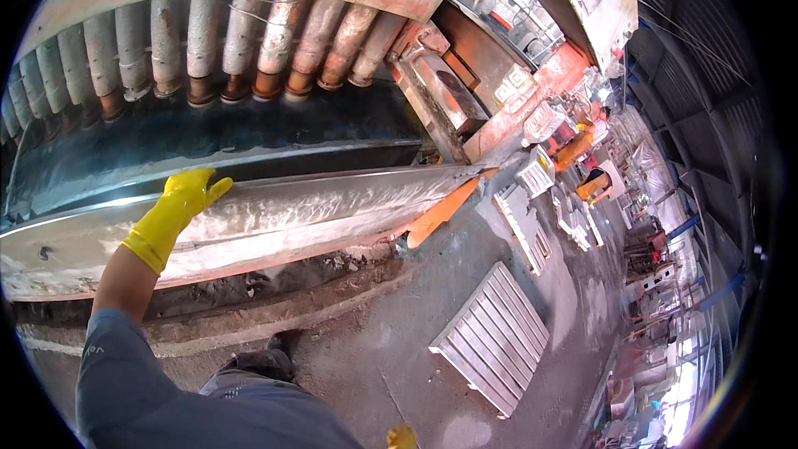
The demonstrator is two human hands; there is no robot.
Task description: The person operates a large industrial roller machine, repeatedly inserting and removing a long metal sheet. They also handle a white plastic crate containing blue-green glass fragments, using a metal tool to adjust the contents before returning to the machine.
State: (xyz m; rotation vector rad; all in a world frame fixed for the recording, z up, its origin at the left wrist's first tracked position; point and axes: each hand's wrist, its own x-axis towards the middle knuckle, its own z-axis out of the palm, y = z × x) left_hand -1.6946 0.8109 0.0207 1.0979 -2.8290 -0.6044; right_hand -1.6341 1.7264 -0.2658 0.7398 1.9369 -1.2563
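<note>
My left hand [187, 198], in a yellow rubber glove, lies at the near edge of a long, dark, glossy slab [274, 150]. Its thumb sticks out to the right, apart from the fingers, and the fingertips reach over the edge of the slab or the metal rim [349, 179] beside it; which one they touch I cannot tell. Over the slab stands a row of grey and rust-red cylinders [202, 41] belonging to a large machine. Of my right hand [401, 436] only a bit of yellow glove shows at the lower edge, its fingers hidden.
A slatted pallet [495, 337] lies on the grey floor [374, 366] to the right, with more pallets [524, 229] beyond. An orange panel [445, 212] juts from the machine's side. Farther off, people in orange [575, 150] stand among stacked items. A raised curb [224, 316] runs below the machine.
</note>
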